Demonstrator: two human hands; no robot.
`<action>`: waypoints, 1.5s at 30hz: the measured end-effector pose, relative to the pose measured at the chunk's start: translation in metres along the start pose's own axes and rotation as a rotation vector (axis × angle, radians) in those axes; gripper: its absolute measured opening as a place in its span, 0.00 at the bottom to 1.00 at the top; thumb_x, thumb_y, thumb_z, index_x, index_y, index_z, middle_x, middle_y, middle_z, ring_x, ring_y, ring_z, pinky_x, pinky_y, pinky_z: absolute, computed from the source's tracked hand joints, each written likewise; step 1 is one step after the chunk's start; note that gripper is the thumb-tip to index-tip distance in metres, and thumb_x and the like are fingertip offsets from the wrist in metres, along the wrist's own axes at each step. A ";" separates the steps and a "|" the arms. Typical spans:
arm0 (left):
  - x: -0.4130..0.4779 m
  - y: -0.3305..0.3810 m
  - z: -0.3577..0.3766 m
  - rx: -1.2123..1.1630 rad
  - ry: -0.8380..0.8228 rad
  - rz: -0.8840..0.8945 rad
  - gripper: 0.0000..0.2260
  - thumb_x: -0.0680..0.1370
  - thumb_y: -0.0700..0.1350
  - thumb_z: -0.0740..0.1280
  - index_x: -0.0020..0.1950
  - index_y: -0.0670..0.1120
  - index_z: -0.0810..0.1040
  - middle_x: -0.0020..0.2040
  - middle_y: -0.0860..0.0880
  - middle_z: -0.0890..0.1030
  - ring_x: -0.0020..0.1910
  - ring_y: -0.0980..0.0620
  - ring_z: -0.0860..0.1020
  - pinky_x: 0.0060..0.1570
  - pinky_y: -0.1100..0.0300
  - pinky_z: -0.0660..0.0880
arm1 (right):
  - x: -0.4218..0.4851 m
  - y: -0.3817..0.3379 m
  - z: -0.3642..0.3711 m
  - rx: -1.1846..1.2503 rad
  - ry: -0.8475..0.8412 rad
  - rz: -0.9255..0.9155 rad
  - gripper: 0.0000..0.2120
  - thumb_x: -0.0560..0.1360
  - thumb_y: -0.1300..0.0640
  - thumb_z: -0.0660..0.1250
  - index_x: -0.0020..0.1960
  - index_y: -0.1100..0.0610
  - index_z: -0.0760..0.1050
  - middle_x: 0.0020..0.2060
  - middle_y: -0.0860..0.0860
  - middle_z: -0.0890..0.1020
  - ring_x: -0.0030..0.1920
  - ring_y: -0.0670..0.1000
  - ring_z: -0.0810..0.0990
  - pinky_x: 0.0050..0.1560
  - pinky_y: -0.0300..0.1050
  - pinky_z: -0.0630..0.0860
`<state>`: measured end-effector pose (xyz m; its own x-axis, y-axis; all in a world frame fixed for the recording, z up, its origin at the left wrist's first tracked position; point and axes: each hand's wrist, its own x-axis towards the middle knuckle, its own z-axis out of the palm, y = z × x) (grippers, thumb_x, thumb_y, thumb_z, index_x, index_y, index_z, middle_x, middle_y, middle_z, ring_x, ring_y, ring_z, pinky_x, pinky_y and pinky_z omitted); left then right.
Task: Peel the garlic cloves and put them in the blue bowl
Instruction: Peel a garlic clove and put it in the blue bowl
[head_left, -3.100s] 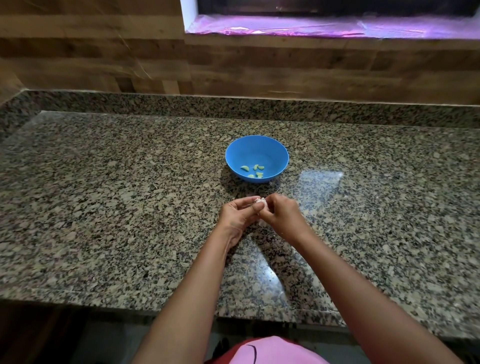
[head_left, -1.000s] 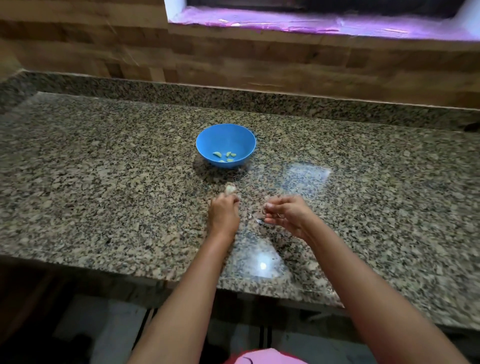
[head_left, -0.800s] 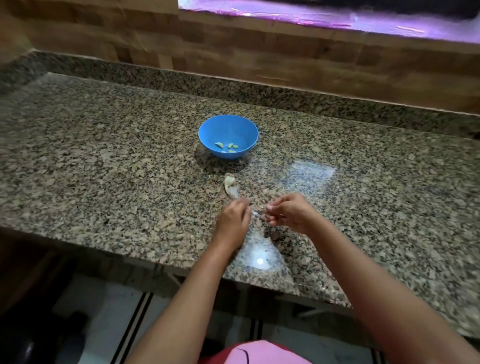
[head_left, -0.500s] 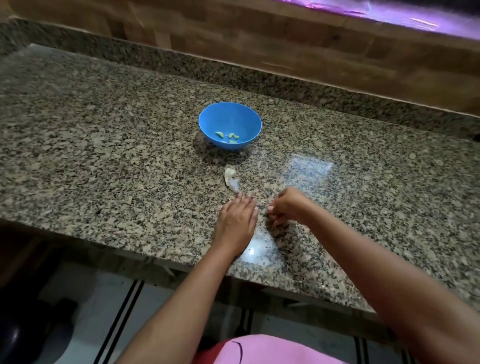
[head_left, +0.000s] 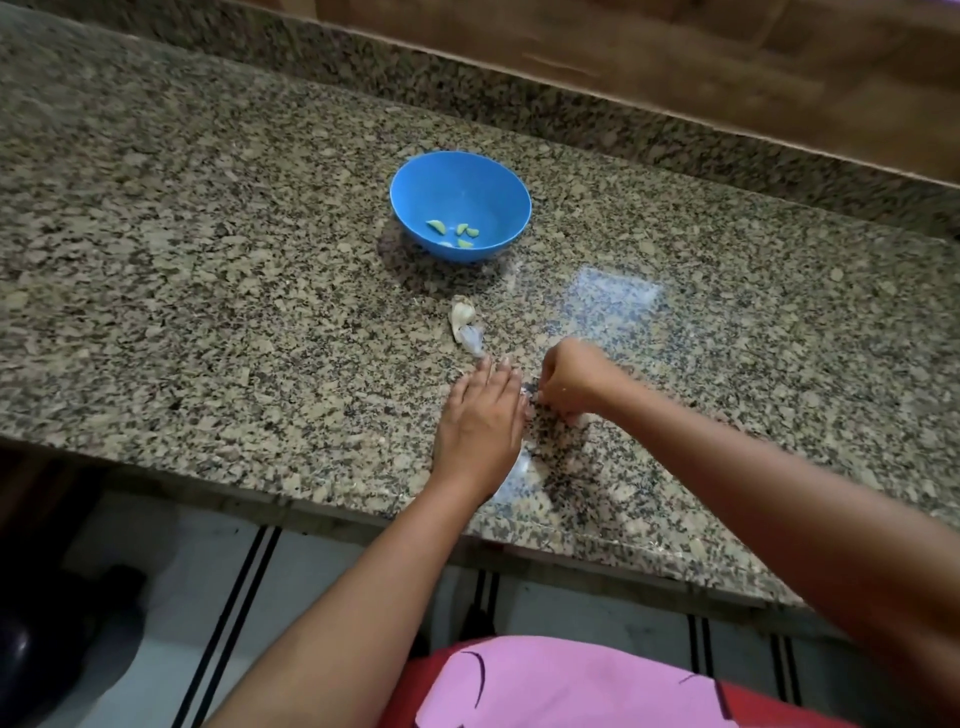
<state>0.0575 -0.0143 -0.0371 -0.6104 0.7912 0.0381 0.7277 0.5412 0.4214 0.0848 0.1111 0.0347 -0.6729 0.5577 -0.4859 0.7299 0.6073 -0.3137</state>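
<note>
Several peeled cloves (head_left: 457, 234) lie in the blue bowl (head_left: 415, 208). Unpeeled garlic (head_left: 464, 322) remains at its 6 o'clock. Left hand (head_left: 480, 421) lies flat on the desk (head_left: 208, 260), grip empty; right hand (head_left: 569, 382) curled, contents indeterminate.

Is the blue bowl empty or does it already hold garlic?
Not empty: the blue bowl stands upright with a few peeled cloves lying on its bottom.

A speckled granite counter (head_left: 208, 260) ran along a wood-panelled wall (head_left: 727, 67), with a low granite upstand (head_left: 571, 114) between them. Light glared off the polished stone. Below lay a pale floor (head_left: 197, 571) with dark stripes.
</note>
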 end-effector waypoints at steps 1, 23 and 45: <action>0.000 0.000 -0.001 -0.010 0.008 0.002 0.21 0.83 0.51 0.46 0.76 0.49 0.57 0.77 0.52 0.55 0.76 0.53 0.48 0.72 0.59 0.42 | -0.001 0.001 0.002 -0.006 0.020 -0.011 0.04 0.73 0.66 0.66 0.47 0.65 0.77 0.42 0.58 0.81 0.38 0.53 0.80 0.38 0.44 0.80; 0.019 0.012 -0.057 -1.046 0.127 -0.121 0.03 0.71 0.41 0.73 0.44 0.45 0.82 0.40 0.48 0.83 0.42 0.52 0.81 0.45 0.62 0.78 | -0.052 0.019 0.021 1.669 -0.075 -0.001 0.05 0.74 0.62 0.65 0.47 0.62 0.77 0.41 0.54 0.79 0.40 0.49 0.75 0.43 0.41 0.72; 0.016 -0.018 -0.047 -0.614 -0.013 0.007 0.02 0.78 0.39 0.63 0.46 0.42 0.74 0.46 0.47 0.75 0.43 0.54 0.73 0.43 0.67 0.70 | -0.032 0.015 0.019 1.699 -0.004 0.148 0.06 0.75 0.62 0.65 0.46 0.66 0.76 0.42 0.58 0.79 0.42 0.53 0.77 0.47 0.44 0.77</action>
<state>0.0201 -0.0242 -0.0018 -0.5994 0.7998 0.0330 0.4162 0.2762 0.8663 0.1189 0.0918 0.0303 -0.5944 0.5464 -0.5900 0.0806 -0.6895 -0.7198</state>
